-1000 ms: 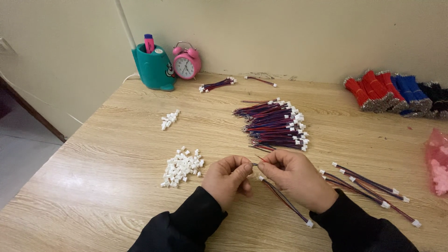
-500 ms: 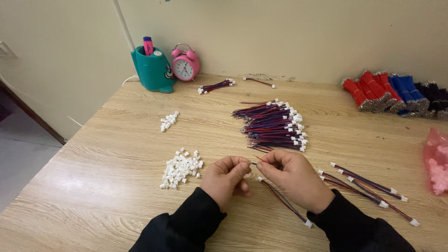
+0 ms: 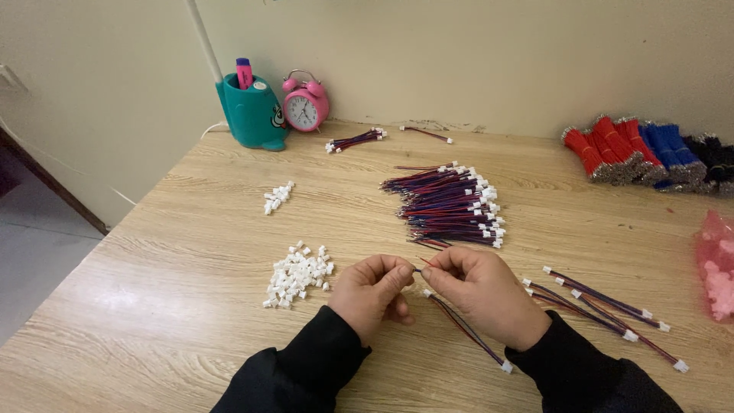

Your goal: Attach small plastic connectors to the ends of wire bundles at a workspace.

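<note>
Both hands meet low over the surface (image 3: pixel 153 306), fingertips nearly touching. Left hand (image 3: pixel 372 294): fingers pinched shut on something tiny, too small to make out. Right hand (image 3: pixel 482 294): fingers closed on the near end of a red-and-blue wire (image 3: pixel 466 333), which trails back under the palm to a white plug lying on the surface by the right sleeve. Just left of the left hand, a heap of white connectors (image 3: pixel 294 275); farther out that way, a smaller heap (image 3: pixel 278 196). Just beyond the fingers, a big bundle of wires (image 3: pixel 451 205) with white ends. Right of the right hand, a few loose wires (image 3: pixel 604 310). Far right edge: a pink bag (image 3: pixel 717 264); red and blue bundles (image 3: pixel 634 149) beyond it. Far back left: teal holder (image 3: pixel 251 115), pink clock (image 3: pixel 306 103).
</note>
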